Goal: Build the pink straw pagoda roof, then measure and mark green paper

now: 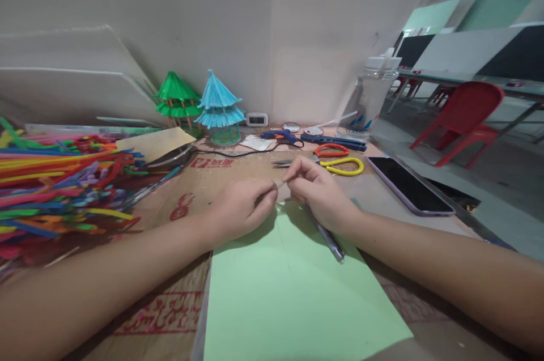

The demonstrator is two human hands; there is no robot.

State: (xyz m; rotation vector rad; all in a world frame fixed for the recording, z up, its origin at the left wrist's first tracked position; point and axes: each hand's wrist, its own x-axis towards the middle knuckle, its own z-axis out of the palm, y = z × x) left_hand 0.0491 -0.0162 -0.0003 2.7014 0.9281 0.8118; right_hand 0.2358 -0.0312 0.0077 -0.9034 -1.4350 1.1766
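Over the far edge of a light green sheet [293, 298], my left hand [244, 208] and my right hand [317, 191] almost meet. Both have their fingers pinched. Between the fingertips shows a thin, small piece [279, 184], too tiny to identify. A grey pen [329, 239] lies on the sheet, its upper end hidden under my right hand. Just beyond my right hand are scissors with yellow handles [346, 166] and a tool with red-orange handles [331, 150].
Colourful pipe cleaners [63, 191] are heaped at the left. Green [176, 94] and blue [220, 106] pagoda models stand at the back, near a glue gun [283, 136]. A phone [410, 185] and a clear bottle [369, 100] are at the right.
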